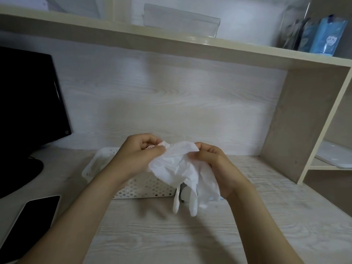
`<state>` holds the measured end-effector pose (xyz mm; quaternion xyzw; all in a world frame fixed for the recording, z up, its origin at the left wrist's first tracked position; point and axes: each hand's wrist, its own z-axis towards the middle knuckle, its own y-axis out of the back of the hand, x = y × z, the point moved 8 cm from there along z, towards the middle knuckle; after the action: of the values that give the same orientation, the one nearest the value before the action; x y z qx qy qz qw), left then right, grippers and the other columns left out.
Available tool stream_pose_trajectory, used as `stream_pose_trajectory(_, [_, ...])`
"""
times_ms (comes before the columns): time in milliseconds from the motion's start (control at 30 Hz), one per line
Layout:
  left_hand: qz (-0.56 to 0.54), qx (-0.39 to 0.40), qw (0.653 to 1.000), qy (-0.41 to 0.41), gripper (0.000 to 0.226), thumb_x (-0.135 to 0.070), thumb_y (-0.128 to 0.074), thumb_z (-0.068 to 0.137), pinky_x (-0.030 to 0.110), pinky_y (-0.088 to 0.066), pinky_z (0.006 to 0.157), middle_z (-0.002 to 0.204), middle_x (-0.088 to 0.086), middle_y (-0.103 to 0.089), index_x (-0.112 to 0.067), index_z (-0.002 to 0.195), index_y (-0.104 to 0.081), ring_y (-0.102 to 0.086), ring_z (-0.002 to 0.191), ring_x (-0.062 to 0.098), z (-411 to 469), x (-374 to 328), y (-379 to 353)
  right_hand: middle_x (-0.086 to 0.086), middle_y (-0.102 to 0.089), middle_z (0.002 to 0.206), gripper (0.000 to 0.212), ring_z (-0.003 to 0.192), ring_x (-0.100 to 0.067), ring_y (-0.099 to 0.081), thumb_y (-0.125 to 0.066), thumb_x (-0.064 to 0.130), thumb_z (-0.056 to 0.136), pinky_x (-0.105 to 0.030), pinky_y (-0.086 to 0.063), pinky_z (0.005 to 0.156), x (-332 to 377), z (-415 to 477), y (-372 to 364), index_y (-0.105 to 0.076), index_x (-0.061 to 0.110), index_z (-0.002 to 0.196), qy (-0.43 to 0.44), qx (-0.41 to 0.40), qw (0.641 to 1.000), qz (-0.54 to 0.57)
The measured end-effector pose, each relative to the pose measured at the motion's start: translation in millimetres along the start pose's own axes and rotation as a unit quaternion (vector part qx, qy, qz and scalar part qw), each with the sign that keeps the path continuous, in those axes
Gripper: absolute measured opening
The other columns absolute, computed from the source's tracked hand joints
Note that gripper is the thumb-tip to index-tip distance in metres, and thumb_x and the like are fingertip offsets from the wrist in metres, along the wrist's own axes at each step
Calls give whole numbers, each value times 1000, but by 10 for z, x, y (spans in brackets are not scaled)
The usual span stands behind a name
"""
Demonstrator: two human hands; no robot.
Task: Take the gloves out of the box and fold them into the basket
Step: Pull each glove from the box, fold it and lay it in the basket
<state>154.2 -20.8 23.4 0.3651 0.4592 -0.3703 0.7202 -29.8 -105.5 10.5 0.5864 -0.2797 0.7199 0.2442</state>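
Left hand: The left hand [141, 153] had its fingers curled and pinched the top left edge of the glove.
Right hand: The right hand [215, 162] pinched the top right edge of the same glove, with its fingers curled round it.
Glove: One thin white glove [182, 168] hung in the air between the two hands. Its finger parts pointed down, just in front of the basket.
Basket: One white basket [144, 187] with little holes sat on the desk [171, 235], under and behind the hands. The hands hid most of its inside, so I cannot tell if any gloves were in it.
Box: The glove box could not be seen clearly.
Done: This glove looked to be out of the box.
Left to do: It was not folded yet and not in the basket. I think folding came next.
Count: Two hands, one glove, one basket.
Other things: One black monitor [28, 101] and one dark phone [32, 221] on the left, and one clear box [181, 20] on the shelf.
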Motion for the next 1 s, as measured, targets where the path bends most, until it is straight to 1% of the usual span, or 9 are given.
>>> stream_pose_trajectory(100, [-35, -34, 999, -19, 3, -24, -70, 98, 30, -50, 73, 88, 1, -74, -24, 95, -71, -63, 81, 15, 45, -33, 34, -17, -71, 92, 13, 83, -30, -68, -74, 17, 79, -40, -53, 77, -69, 57, 23, -69, 10, 89, -21, -25, 998, -52])
stream_pose_trajectory(233, [38, -51, 993, -103, 16, -38, -71, 97, 23, -45, 62, 73, -12, -62, -23, 94, -65, -53, 65, 5, 37, -183, 69, -12, -79, 95, 12, 81, -25, -74, -74, 17, 95, -39, -58, 72, -51, 84, 74, -68, 8, 99, 8, -100, 978, -181])
stream_pose_trajectory(333, [80, -77, 981, -158, 31, -45, -85, 78, 27, -50, 60, 75, -5, -69, -21, 85, -66, -60, 65, 8, -21, -303, 162, -12, -78, 91, 11, 80, -29, -75, -68, 18, 101, -39, -59, 67, 29, 77, 89, -63, 8, 100, 50, -137, 963, -228])
stream_pose_trajectory(467, [93, -73, 977, -179, 31, -29, -97, 62, 25, -57, 63, 78, -4, -76, -20, 83, -75, -71, 71, 14, -49, -348, 205, -7, -71, 80, 11, 69, -18, -64, -62, 14, 104, -26, -49, 55, 77, 89, 103, -59, 13, 94, 79, -175, 961, -197])
stream_pose_trajectory(533, [88, -80, 977, -178, 27, -22, -96, 66, 19, -56, 68, 83, -6, -78, -19, 88, -80, -73, 75, 10, -31, -332, 218, -4, -69, 80, 9, 69, -15, -61, -59, 13, 105, -24, -47, 56, 77, 93, 123, -59, 15, 96, 80, -206, 962, -162])
stream_pose_trajectory(633, [49, -88, 981, -166, 22, -18, -91, 75, 18, -58, 74, 87, -7, -80, -17, 95, -82, -76, 82, 11, -1, -287, 236, -6, -71, 85, 8, 74, -20, -59, -56, 13, 104, -36, -47, 64, 69, 105, 153, -62, 17, 101, 81, -245, 955, -146])
stream_pose_trajectory(800, [1, -107, 986, -125, 7, -16, -78, 93, 27, -58, 77, 95, -3, -79, -20, 98, -77, -75, 90, 16, 63, -181, 337, -1, -79, 83, 10, 82, -20, -76, -69, 22, 97, -45, -63, 78, 118, 135, 104, -78, 24, 93, 94, -252, 933, -240])
stream_pose_trajectory(900, [32, -118, 988, -93, 8, -22, -61, 105, 35, -52, 75, 100, 1, -74, -28, 103, -64, -67, 86, 19, 130, -79, 394, -5, -79, 82, 9, 78, -23, -76, -77, 26, 93, -41, -61, 70, 104, 180, 60, -79, 20, 87, 82, -241, 946, -202])
stream_pose_trajectory(1000, [71, -144, 984, -83, 7, -24, -48, 109, 47, -54, 75, 108, 0, -64, -29, 108, -53, -63, 90, 26, 146, -31, 454, -8, -78, 82, 13, 68, -18, -71, -79, 24, 93, -26, -51, 53, 91, 246, -63, -78, 11, 95, 57, -210, 967, -132])
